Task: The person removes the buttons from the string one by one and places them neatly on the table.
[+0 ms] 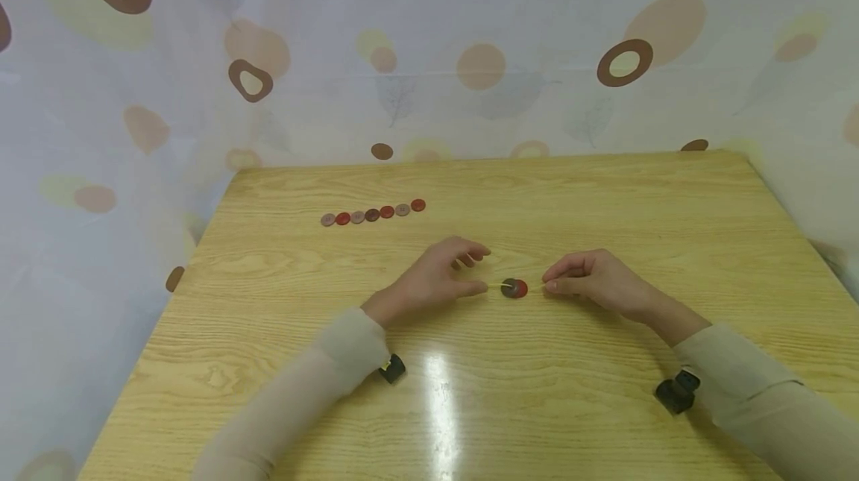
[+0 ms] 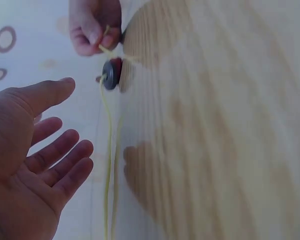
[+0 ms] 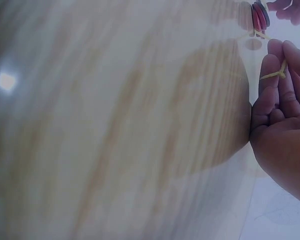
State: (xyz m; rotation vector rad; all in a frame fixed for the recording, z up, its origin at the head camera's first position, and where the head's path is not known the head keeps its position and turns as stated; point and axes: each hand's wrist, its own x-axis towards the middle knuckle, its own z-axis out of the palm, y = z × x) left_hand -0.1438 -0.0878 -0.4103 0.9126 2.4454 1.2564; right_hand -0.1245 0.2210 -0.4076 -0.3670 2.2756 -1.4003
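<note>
A dark grey button and a red button lie overlapping on a yellow string at mid-table. The string passes through the grey button and trails along the tabletop in the left wrist view. To the left of the buttons, my left hand hovers with its fingers loosely spread and holds nothing. My right hand pinches the string on the other side, between thumb and fingertips. A knot in the string shows at those fingers in the right wrist view.
A slanting row of several red, pinkish and brown buttons lies farther back on the left of the wooden table. Behind it hangs a patterned curtain. Small black cameras sit at both wrists.
</note>
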